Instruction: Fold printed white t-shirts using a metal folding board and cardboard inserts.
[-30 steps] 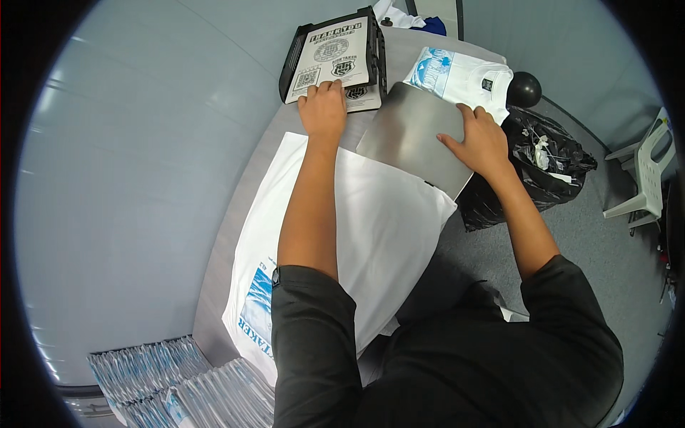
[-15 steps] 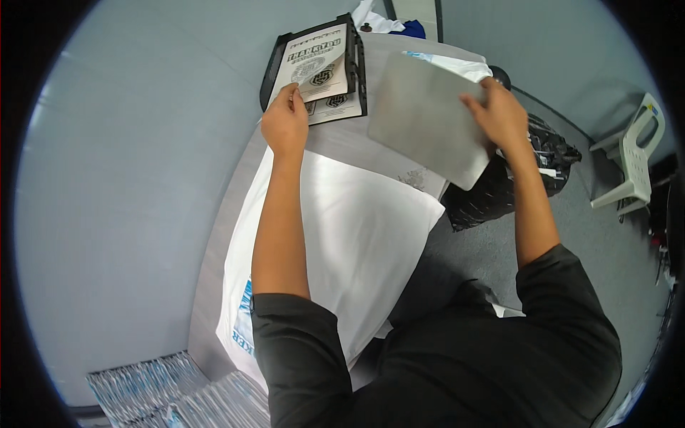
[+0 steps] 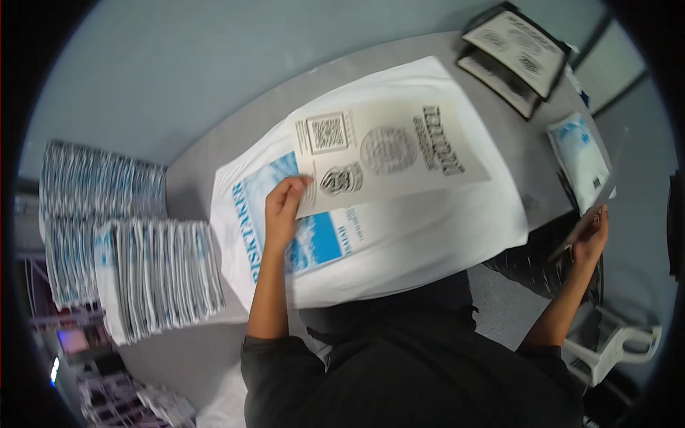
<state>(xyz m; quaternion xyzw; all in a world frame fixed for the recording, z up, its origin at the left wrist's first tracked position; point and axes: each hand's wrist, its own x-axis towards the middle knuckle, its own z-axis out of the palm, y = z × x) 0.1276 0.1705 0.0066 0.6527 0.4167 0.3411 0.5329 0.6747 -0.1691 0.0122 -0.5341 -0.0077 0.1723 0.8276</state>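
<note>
My left hand (image 3: 284, 212) pinches the lower left corner of a cream printed paper sheet (image 3: 385, 153) with dark graphics and a square code. Beneath it, a white shirt (image 3: 442, 228) with a blue and white print lies spread on the table, partly covered by the sheet. Out at the right, my right hand (image 3: 592, 237) grips a thin flat grey board (image 3: 575, 237), turned nearly edge-on. Close beyond that hand lies a folded white shirt (image 3: 581, 164) with a pale blue print.
A black tray rack (image 3: 467, 64) with printed sheets stands at the far right of the grey table (image 3: 267, 110). Tall stacks of folded shirts (image 3: 157, 278) line the left end. Below the right side are a black plastic bag (image 3: 531, 264) and a white plastic chair (image 3: 621, 349).
My left hand has drawn one sheet from the rack and brought it over the spread shirt. My right hand has tilted the grey board toward edge-on. The view has swung left.
</note>
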